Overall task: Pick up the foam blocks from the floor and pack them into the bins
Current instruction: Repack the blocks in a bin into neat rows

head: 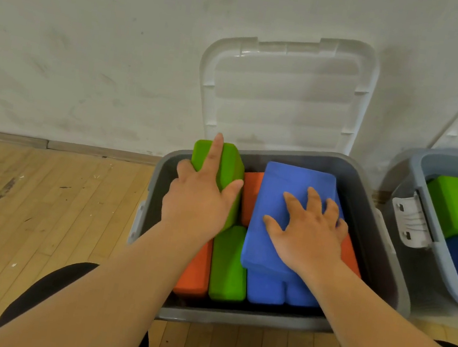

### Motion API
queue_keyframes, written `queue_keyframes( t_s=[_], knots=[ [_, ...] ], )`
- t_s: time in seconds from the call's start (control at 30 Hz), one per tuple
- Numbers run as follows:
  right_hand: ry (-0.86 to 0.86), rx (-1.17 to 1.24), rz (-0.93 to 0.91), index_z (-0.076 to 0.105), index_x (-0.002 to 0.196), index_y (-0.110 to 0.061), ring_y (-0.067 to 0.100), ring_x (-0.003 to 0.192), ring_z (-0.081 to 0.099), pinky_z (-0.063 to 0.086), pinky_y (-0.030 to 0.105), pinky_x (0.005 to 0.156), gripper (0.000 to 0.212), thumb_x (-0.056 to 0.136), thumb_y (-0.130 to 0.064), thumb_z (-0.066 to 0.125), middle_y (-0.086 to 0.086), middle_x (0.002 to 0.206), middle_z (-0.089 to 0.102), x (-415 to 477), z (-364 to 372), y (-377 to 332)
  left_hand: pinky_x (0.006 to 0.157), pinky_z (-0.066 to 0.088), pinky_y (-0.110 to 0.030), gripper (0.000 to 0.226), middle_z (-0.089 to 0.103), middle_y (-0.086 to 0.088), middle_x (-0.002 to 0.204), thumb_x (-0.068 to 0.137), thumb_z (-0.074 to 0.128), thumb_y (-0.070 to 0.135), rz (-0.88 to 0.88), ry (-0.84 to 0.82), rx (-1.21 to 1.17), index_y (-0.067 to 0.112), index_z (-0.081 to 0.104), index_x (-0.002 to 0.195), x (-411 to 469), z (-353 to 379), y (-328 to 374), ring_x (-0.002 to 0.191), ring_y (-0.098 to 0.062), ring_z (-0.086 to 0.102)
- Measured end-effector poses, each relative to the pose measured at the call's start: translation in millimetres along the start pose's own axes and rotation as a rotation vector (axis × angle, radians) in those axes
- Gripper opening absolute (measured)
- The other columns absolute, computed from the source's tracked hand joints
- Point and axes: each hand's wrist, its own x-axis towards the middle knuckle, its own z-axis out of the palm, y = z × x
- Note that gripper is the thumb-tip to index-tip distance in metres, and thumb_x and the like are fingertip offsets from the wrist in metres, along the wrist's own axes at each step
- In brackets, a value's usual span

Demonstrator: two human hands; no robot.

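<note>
- Hands: left hand (199, 198) grips an upright green block (231, 167) at the upper-left corner of the bin (367, 201); right hand (308, 234) lies flat, fingers spread, on the top blue block (288, 188).
- Risk: the bin looks nearly full, so the green block may jam or stand proud and stop the lid (282, 92) closing.
- Surroundings: scuffed wooden floor (37, 203), white wall (94, 32), second bin (422, 157) at right.

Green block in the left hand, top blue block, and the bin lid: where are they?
green block (232, 165): head view, its top face, far right part.
top blue block (296, 178): head view, far end of its top face.
bin lid (285, 92): head view, middle of its clear panel.
</note>
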Motion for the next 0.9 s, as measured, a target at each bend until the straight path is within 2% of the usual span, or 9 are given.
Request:
queue_keyframes(
  t_s=[0.07,0.17,0.3,0.37,0.43,0.6,0.7,0.83,0.9],
  knots=[
    [-0.021,-0.010,-0.014,0.003,0.160,-0.045,0.044,0.153,-0.014,0.006,0.069,0.119,0.082,0.090,-0.082,0.026,0.003,0.171,-0.010,1.0,6.7,-4.4,0.090,0.048,-0.052,0.084,0.035,-0.015,0.137,0.095,0.043,0.070,-0.005,-0.011,0.033,0.060,-0.018,0.151,9.6,9.6,2.8,0.112,-0.044,0.055],
    [-0.038,-0.057,-0.032,-0.009,0.159,-0.046,0.046,0.152,-0.021,0.007,0.068,0.120,0.086,0.087,-0.087,0.016,0.003,0.170,-0.019,3.5,12.3,-5.6,0.089,0.047,-0.052,0.083,0.035,-0.016,0.134,0.095,0.040,0.072,-0.008,-0.027,0.097,0.057,-0.018,0.152,24.0,23.5,9.9,0.111,-0.046,0.053],
    [-0.018,-0.068,-0.045,-0.009,0.159,-0.046,0.044,0.153,-0.020,0.011,0.066,0.120,0.087,0.086,-0.088,0.011,0.002,0.170,-0.017,10.1,11.5,-3.7,0.080,0.044,-0.047,0.080,0.034,-0.017,0.134,0.096,0.034,0.074,0.022,-0.006,0.145,0.055,-0.017,0.154,32.5,44.8,17.1,0.101,-0.041,0.051],
    [-0.002,-0.069,-0.053,-0.006,0.160,-0.046,0.044,0.153,-0.017,0.013,0.065,0.120,0.084,0.088,-0.086,0.011,0.000,0.171,-0.015,13.8,12.1,-2.8,0.074,0.037,-0.044,0.079,0.034,-0.017,0.135,0.096,0.032,0.074,0.020,0.000,0.144,0.054,-0.018,0.154,35.3,52.2,16.6,0.090,-0.034,0.041],
    [0.014,-0.073,-0.050,-0.006,0.160,-0.047,0.043,0.154,-0.016,0.014,0.064,0.120,0.081,0.089,-0.084,0.011,-0.001,0.171,-0.013,16.7,15.1,-2.6,0.073,0.035,-0.043,0.078,0.033,-0.016,0.135,0.096,0.032,0.073,0.028,-0.001,0.141,0.054,-0.017,0.154,40.3,55.7,15.0,0.086,-0.031,0.033],
    [0.017,-0.075,-0.031,-0.010,0.158,-0.049,0.041,0.154,-0.018,0.014,0.063,0.121,0.079,0.090,-0.083,0.012,-0.002,0.170,-0.016,18.4,22.8,-7.1,0.075,0.034,-0.042,0.077,0.031,-0.015,0.136,0.097,0.033,0.071,0.052,-0.031,0.151,0.055,-0.017,0.153,47.0,60.7,13.6,0.088,-0.029,0.032],
    [-0.003,-0.084,-0.021,-0.014,0.157,-0.050,0.040,0.153,-0.020,0.013,0.061,0.121,0.079,0.090,-0.084,0.011,-0.003,0.170,-0.019,19.5,21.2,-7.8,0.078,0.039,-0.044,0.078,0.030,-0.017,0.141,0.098,0.035,0.069,0.059,-0.066,0.155,0.055,-0.017,0.153,51.7,57.9,17.4,0.091,-0.031,0.035],
    [-0.034,-0.086,0.003,-0.015,0.156,-0.050,0.039,0.153,-0.022,0.013,0.060,0.122,0.079,0.089,-0.084,0.011,-0.003,0.169,-0.022,18.4,17.1,-11.9,0.083,0.043,-0.047,0.078,0.029,-0.017,0.142,0.097,0.039,0.069,0.066,-0.114,0.148,0.055,-0.013,0.154,56.8,50.0,22.2,0.104,-0.038,0.047],
    [-0.054,-0.090,0.010,-0.015,0.157,-0.049,0.039,0.153,-0.023,0.013,0.060,0.122,0.079,0.090,-0.083,0.010,-0.004,0.169,-0.023,17.8,14.4,-14.5,0.088,0.044,-0.049,0.078,0.031,-0.017,0.141,0.097,0.040,0.069,0.005,-0.145,0.090,0.055,-0.010,0.155,67.5,41.1,18.5,0.110,-0.044,0.051]
  ],
)
